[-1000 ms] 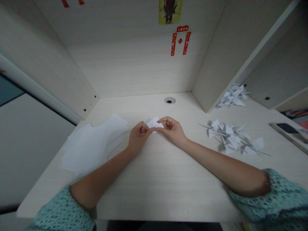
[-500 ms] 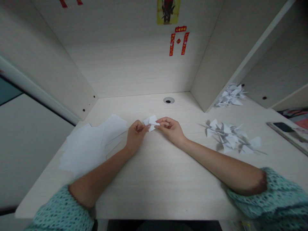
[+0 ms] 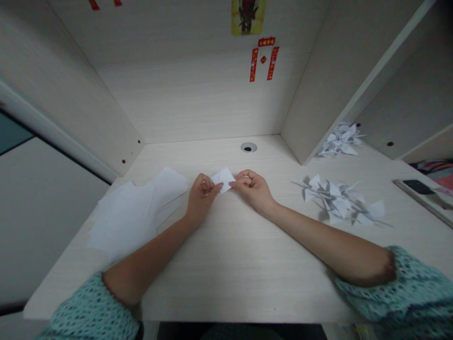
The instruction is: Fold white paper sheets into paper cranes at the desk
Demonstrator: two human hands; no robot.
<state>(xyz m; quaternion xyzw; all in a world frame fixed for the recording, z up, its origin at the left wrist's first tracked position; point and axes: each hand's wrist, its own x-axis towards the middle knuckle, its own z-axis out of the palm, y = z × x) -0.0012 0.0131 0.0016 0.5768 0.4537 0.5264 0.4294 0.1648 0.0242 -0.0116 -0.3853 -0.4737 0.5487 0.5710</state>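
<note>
Between my hands is a small folded piece of white paper point(image 3: 224, 176), flat and roughly diamond-shaped with crease lines across it. My left hand point(image 3: 202, 194) pinches its left corner between thumb and fingers. At the opposite corner, my right hand point(image 3: 255, 190) grips the paper with thumb and forefinger, the other fingers curled. Left of my left hand lies a spread of white paper sheets point(image 3: 123, 217), partly overlapping. Over to the right of my right arm sits a loose cluster of folded paper cranes point(image 3: 336, 198).
A further heap of folded white paper shapes point(image 3: 341, 140) lies beyond the upright divider point(image 3: 307, 118). At the far right rests a phone point(image 3: 419, 187) on a flat pale object. A round cable hole point(image 3: 248, 147) is set near the back wall.
The paper's loose flaps now lie flatter, giving a neater diamond. My right fingers have shifted slightly at its right corner; my left hand has barely moved.
</note>
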